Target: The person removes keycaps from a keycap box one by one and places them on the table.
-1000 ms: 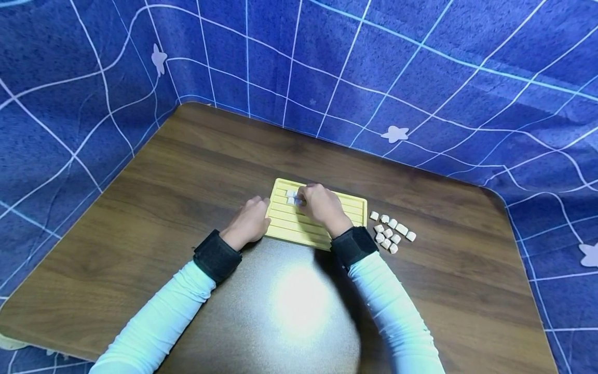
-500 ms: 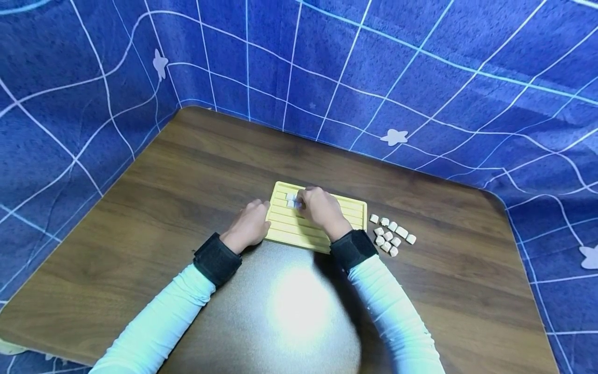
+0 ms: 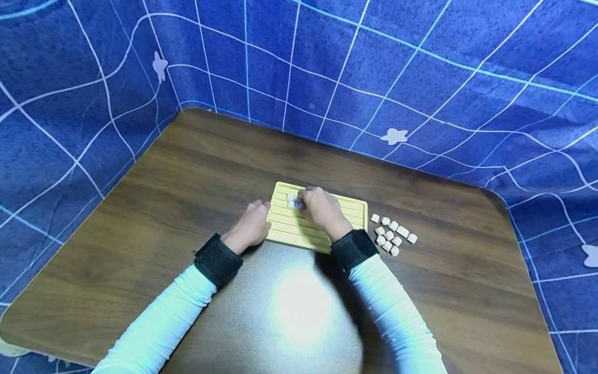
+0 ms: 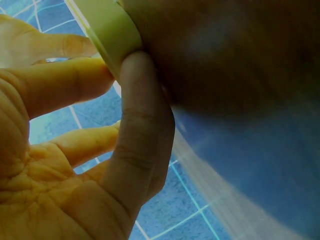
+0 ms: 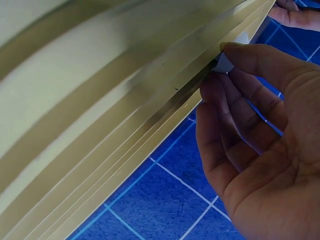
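A yellow ridged tray [image 3: 291, 235] lies on the table. My left hand [image 3: 248, 224] pinches its left edge, thumb on one face and fingers on the other, as the left wrist view shows at the tray's corner [image 4: 112, 32]. Over the tray's upper left part, my right hand [image 3: 322, 209] pinches a small white cube [image 5: 225, 64] between thumb and fingertips, right at one of the grooves. Beside those fingertips, a few white cubes [image 3: 291, 204] sit in the upper rows. In the head view the right hand partly hides the cubes there.
Right of the tray, several loose white cubes [image 3: 389, 235] lie in a cluster on the brown wooden table [image 3: 201, 161]. A blue gridded cloth [image 3: 261, 62] hangs behind the table and along its sides. A bright glare spot lies on the near tabletop.
The head view has tilted slightly, so the scene sits a little lower. Both hands keep nearly the same places on the tray.
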A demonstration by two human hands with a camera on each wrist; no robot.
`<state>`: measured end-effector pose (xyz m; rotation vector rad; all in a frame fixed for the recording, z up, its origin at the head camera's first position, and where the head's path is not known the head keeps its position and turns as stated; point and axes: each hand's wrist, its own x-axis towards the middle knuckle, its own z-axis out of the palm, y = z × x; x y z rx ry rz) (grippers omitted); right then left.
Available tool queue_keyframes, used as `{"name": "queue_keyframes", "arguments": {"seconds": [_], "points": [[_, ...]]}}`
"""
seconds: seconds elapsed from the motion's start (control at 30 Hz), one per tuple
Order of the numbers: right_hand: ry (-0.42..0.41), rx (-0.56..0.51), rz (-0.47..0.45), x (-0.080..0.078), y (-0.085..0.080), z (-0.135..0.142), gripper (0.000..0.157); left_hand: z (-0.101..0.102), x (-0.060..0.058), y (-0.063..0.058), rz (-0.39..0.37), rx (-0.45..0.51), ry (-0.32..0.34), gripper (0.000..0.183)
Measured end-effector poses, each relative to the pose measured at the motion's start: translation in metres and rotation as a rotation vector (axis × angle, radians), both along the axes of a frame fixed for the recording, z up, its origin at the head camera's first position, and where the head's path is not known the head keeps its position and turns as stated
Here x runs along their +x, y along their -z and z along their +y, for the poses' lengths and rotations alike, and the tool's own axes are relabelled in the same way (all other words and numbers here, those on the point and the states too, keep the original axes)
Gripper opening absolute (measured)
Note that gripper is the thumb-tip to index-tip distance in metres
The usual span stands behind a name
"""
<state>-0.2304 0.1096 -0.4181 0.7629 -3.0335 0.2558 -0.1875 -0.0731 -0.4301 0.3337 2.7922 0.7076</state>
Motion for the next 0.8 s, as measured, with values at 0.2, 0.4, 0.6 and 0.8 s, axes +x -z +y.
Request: {"name": "queue_keyframes", "arguments": {"seconds": [0.2, 0.4, 0.6, 0.8], "points": [[-0.003, 0.010, -0.006, 0.000, -0.001, -0.001, 0.014, 0.000, 0.000, 0.001, 0.008, -0.006, -0.008, 0.052], [0.008, -0.009, -0.013, 0.001, 0.000, 0.003, 0.013, 0.000, 0.000, 0.000, 0.019, -0.011, -0.003, 0.049], [0.030, -0.073, 0.001, 0.005, -0.002, 0.013, 0.010, 0.000, -0.001, 0.001, 0.016, -0.002, -0.001, 0.049], [0.039, -0.148, 0.033, 0.013, -0.010, 0.038, 0.011, -0.001, 0.000, 0.001, 0.016, -0.008, -0.003, 0.050]]}}
